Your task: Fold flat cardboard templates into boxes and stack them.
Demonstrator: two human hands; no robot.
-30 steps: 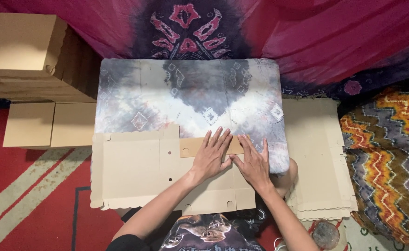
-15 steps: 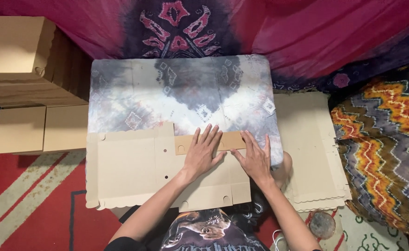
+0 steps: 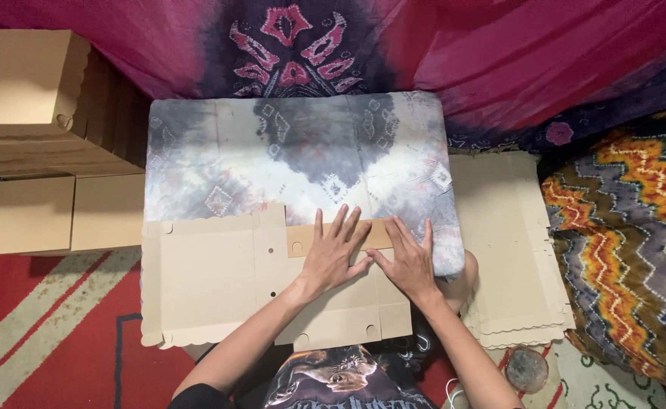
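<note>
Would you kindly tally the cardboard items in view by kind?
Flat blank under the hands: 1
Stack of flat blanks at right: 1
Folded boxes at left: 2
Total: 4

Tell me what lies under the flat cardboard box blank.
The cardboard blank rests partly on a tie-dye cushion. The left hand and right hand press its folded flap. What lies beneath its near part is covered.
</note>
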